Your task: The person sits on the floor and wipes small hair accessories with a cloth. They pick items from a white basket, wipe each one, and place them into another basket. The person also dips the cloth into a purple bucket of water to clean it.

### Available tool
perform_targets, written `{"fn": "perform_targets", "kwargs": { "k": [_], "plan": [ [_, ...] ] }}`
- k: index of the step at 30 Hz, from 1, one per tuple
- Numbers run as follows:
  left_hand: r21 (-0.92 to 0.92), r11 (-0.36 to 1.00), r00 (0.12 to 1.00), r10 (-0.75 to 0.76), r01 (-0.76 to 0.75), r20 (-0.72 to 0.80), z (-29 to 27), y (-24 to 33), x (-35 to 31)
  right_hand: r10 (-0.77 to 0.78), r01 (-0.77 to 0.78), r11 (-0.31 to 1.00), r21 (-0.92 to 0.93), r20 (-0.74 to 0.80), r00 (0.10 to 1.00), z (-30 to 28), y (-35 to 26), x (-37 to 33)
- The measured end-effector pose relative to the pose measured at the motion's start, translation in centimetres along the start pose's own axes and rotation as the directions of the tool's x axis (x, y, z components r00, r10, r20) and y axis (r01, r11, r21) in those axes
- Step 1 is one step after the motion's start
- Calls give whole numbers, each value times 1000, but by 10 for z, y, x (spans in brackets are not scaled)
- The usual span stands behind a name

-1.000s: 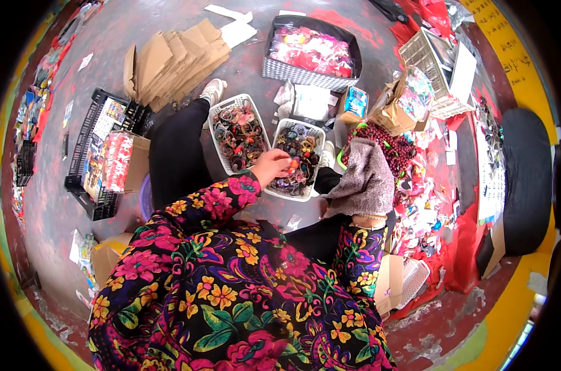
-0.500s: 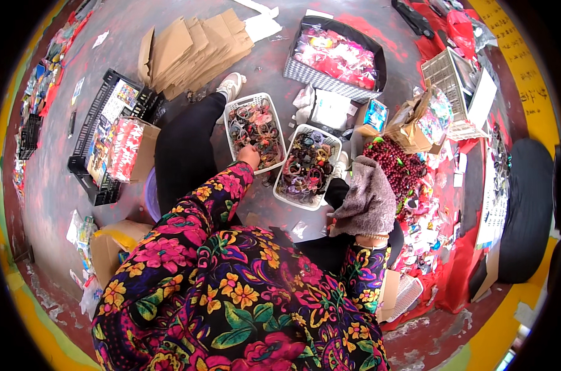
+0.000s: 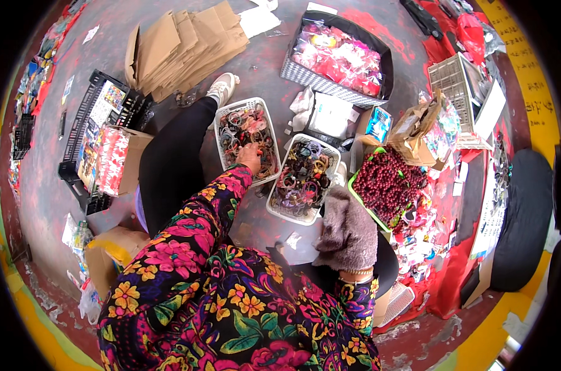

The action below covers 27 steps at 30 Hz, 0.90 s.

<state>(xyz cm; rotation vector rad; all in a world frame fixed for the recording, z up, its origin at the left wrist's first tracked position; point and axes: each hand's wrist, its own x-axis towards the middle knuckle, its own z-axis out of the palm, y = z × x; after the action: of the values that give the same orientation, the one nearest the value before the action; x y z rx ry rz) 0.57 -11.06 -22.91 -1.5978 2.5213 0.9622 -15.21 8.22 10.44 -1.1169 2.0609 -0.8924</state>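
My left hand [image 3: 250,157] reaches into the left white plastic basket [image 3: 219,143], its fingers spread over the tangled, mostly pink, brown and dark hair ties [image 3: 246,127]. Whatever lies under the fingertips is hidden. Beside it stands a second white basket [image 3: 296,217] with darker hair ties [image 3: 306,170] in black, purple and yellow. A fuzzy mauve-grey cloth [image 3: 350,235] covers my right hand from the beaded bracelet at the wrist forward. The fingers of that hand do not show. The cloth hangs beside the second basket's near right corner.
A green-rimmed basket [image 3: 366,205] of dark red beads stands at the right, near an open brown carton [image 3: 416,133]. Farther off is a patterned bin [image 3: 330,91] of pink packets. Flattened cardboard [image 3: 185,46] and a black crate [image 3: 76,182] are to the left.
My left hand has shifted slightly within the left basket, and its fingers have spread. My right hand and the cloth have drawn back toward me, uncovering the green-rimmed basket. The view has shifted a little.
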Motion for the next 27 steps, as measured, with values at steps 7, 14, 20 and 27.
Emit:
{"fn": "perform_targets", "kwargs": {
  "k": [7, 14, 20, 27],
  "plan": [
    [197, 960, 923, -253, 201, 291, 7, -7, 24, 42, -39, 994, -107, 26, 999, 0, -7, 8],
    [212, 946, 813, -321, 247, 486, 31, -20, 25, -1, 2, 996, -91, 9, 1000, 5, 2, 11],
    [-3, 963, 946, -264, 270, 190, -2, 8, 19, -34, 33, 999, -16, -10, 999, 3, -3, 6],
    [-310, 947, 983, -130, 85, -129, -42, 11, 18, -103, 104, 995, 9, -73, 992, 13, 18, -6]
  ]
}}
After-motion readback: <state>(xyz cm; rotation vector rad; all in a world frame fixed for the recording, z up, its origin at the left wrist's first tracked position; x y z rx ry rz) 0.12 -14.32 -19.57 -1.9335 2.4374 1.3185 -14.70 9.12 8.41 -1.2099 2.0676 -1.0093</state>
